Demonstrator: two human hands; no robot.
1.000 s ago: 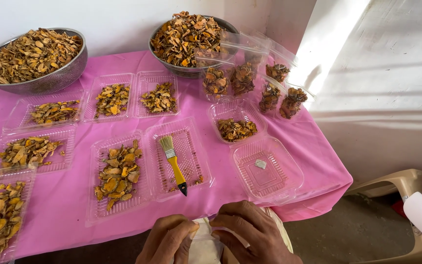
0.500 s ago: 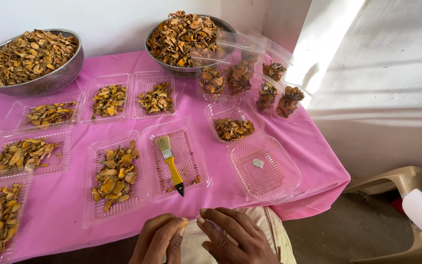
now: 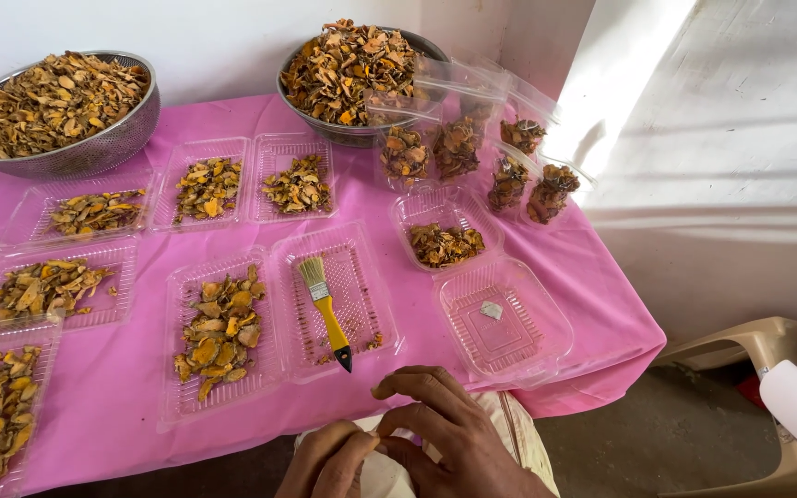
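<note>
Both hands sit at the bottom edge of the view, just in front of the near edge of the pink tablecloth (image 3: 528, 240). Left hand (image 3: 329, 461): fingers curled together, tips meeting those of the other hand. Right hand (image 3: 445, 433): fingers bent and bunched, thumb and forefinger pressed toward the left fingertips. Whether anything is pinched between them cannot be told; the contact point is hidden. Nearest thing: a paintbrush (image 3: 327, 309) with a yellow handle, lying diagonally in a clear plastic tray (image 3: 371, 277), its dark handle tip pointing toward the hands, apart from the fingers. Beside it to the left, a tray of dried yellow slices (image 3: 219, 332). To the right, a clear tray (image 3: 546, 323) holding one small grey packet (image 3: 492, 310).
</note>
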